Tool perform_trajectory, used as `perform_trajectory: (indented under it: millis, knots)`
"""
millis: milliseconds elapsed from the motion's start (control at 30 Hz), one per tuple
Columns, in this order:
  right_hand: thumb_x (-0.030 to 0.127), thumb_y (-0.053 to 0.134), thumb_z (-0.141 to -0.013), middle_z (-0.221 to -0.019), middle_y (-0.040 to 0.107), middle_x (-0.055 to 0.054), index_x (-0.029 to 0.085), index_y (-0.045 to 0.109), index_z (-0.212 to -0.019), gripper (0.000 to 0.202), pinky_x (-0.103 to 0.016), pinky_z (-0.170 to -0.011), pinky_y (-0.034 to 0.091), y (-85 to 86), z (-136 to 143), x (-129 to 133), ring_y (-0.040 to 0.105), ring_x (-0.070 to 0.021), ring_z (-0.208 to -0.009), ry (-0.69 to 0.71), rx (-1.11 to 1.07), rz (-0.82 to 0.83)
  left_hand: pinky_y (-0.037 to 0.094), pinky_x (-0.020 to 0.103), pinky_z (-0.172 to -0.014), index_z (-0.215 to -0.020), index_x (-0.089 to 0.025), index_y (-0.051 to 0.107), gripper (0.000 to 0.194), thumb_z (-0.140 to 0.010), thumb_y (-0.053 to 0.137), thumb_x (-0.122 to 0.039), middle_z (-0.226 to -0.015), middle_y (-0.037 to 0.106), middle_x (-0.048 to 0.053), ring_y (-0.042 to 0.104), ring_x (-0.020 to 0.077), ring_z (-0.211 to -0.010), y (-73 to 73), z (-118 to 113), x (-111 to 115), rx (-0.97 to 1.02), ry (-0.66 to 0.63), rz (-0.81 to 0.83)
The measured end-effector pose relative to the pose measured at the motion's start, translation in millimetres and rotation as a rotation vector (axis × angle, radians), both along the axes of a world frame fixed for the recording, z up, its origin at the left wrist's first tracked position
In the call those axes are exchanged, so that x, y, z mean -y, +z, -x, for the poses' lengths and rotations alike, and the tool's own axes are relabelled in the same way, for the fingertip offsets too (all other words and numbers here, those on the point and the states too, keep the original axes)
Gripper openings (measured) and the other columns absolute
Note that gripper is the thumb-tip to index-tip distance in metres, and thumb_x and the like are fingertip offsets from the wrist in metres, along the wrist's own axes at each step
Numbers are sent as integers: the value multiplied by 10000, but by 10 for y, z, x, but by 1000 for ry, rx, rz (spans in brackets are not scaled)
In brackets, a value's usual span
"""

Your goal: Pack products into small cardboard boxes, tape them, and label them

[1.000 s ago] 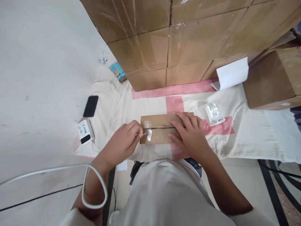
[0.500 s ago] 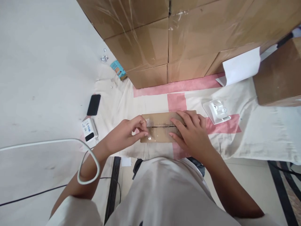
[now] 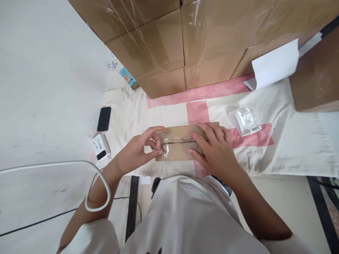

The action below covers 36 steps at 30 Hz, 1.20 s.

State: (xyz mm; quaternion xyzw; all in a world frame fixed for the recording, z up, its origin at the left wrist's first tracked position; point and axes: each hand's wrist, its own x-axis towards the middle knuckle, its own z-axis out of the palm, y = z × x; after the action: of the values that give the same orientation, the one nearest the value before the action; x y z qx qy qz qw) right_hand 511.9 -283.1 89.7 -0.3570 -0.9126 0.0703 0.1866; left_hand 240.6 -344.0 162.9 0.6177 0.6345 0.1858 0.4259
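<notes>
in the head view, a looped white cable (image 3: 107,185) is seen at the far left, crossing the left forearm. a white device (image 3: 98,144) with a printed label is placed just beside a dark phone (image 3: 104,119) on the cloth's left edge, and a blue packet (image 3: 128,77) is set farther back, beside the stacked cartons (image 3: 161,46). the left hand (image 3: 136,150) is held at the left end of a small cardboard box (image 3: 178,151), its fingers partly curled and its thumb brought to the shiny clear tape (image 3: 165,149); whether the tape is pinched cannot be told. the box is laid on the pink-and-white cloth (image 3: 172,114), in front of the stacked cartons, with a dark seam shown along its top. its right part is covered by the right hand (image 3: 217,150), whose fingers are spread and rested on the cardboard. farther right, a white plastic piece (image 3: 245,121) is placed on the cloth, and a curled white sheet (image 3: 277,65) is seen behind it, near a large brown carton (image 3: 316,76).
</notes>
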Motion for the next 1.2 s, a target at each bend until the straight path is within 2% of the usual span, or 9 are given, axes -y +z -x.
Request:
perform_trajectory:
  millis: [267, 400, 500, 633, 767, 867, 1000, 1100, 1200]
  knots:
    - [444, 575, -1010, -1489, 543, -191, 177, 640, -1257, 369, -550, -1033, 357, 6, 3, -4, 481, -384, -1307, 3, -3, 11, 586, 268, -799, -1463, -283, 443, 575, -918, 615, -229, -1017, 669, -4, 745, 128, -787, -116, -93, 73, -178, -55, -85]
    - [433, 577, -1009, -1501, 532, -187, 187, 637, -1267, 361, -549, -1034, 357, 16, 13, -1, 487, -381, -1295, -3, -20, 34, 558, 278, -763, -1485, -275, 432, 554, -948, 539, -187, -1044, 686, 7, 727, 134, -797, -186, -165, 162, -354, -78, -214]
    - [429, 577, -1009, -1505, 525, -188, 188, 636, -1273, 362, -545, -1031, 355, 14, 16, 5, 487, -378, -1288, -6, -29, 31, 509, 322, -799, -1503, -286, 426, 560, -967, 533, -162, -1053, 726, 13, 722, 168, -872, -204, -199, 185, -539, -147, -299]
    - [433, 573, -1012, -1488, 539, -195, 177, 642, -1261, 364, -540, -1027, 361, 15, 15, 10, 493, -378, -1279, -9, -23, 13, 426, 383, -795, -1531, -289, 437, 618, -952, 651, -243, -1005, 753, 27, 674, 254, -962, -152, -219, 160, -802, -216, -369]
    - [429, 580, -1010, -1481, 544, -203, 166, 642, -1261, 369, -531, -1013, 372, 24, 9, 10, 498, -376, -1272, -9, -12, 2, 435, 421, -833, -1550, -271, 453, 745, -882, 760, -390, -1183, 720, 96, 636, 317, -1057, -102, -182, 111, -896, -157, -343]
    - [427, 584, -1008, -1484, 540, -204, 166, 640, -1266, 371, -528, -1017, 371, 25, 5, 9, 498, -373, -1276, -9, -7, 9, 446, 473, -982, -1549, -268, 458, 797, -856, 769, -509, -1405, 642, 118, 578, 361, -1264, -135, -80, 56, -780, -70, -272]
    - [427, 587, -1007, -1485, 540, -198, 168, 646, -1271, 375, -532, -1024, 370, 21, 1, -1, 493, -377, -1291, -7, -20, 35, 407, 469, -1142, -1521, -276, 481, 780, -859, 728, -606, -1540, 562, 92, 525, 323, -1397, -316, 76, -48, -400, 79, -141]
    - [422, 586, -1008, -1477, 544, -203, 161, 651, -1271, 376, -534, -1030, 376, 16, 3, -10, 493, -378, -1294, -4, -41, 41, 452, 404, -1102, -1383, -270, 608, 645, -834, 758, -575, -1467, 620, 77, 583, 290, -1328, -524, 104, -118, -121, 190, -50]
    - [423, 588, -1008, -1463, 551, -211, 153, 660, -1253, 372, -550, -1055, 374, 16, 22, 4, 491, -379, -1301, -8, -67, 38, 519, 354, -949, -1173, -230, 695, 494, -803, 785, -544, -1228, 712, 65, 667, 254, -1106, -726, 53, -149, 105, 351, -22]
